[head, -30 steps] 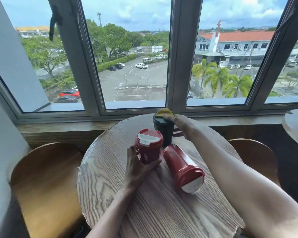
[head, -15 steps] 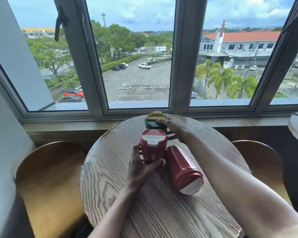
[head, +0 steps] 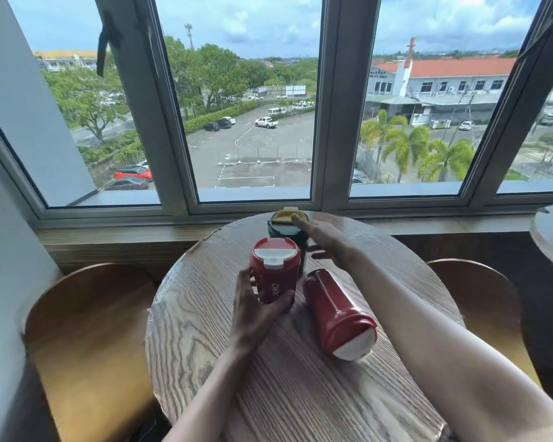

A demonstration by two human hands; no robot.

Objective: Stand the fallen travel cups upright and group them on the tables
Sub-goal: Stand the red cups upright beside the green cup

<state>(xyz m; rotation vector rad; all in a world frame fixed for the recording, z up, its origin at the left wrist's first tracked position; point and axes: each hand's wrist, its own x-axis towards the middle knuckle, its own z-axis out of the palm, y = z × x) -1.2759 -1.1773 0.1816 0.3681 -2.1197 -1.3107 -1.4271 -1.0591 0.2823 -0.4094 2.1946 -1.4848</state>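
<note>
On the round wood-grain table (head: pixel 205 346), a red travel cup with a white lid (head: pixel 275 269) stands upright, its lid shut. The left hand (head: pixel 256 311) grips its base. Just behind it, the right hand (head: pixel 326 240) wraps the upright dark green cup with a yellow lid (head: pixel 284 218). Beside the upright red cup, a second red cup (head: pixel 336 311) lies on its side.

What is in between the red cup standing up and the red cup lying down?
Only bare wood of the round table shows between the upright red cup and the fallen red cup in the head view.

Fallen cup (head: pixel 339 317) right of upright cup (head: pixel 275 269)
</note>
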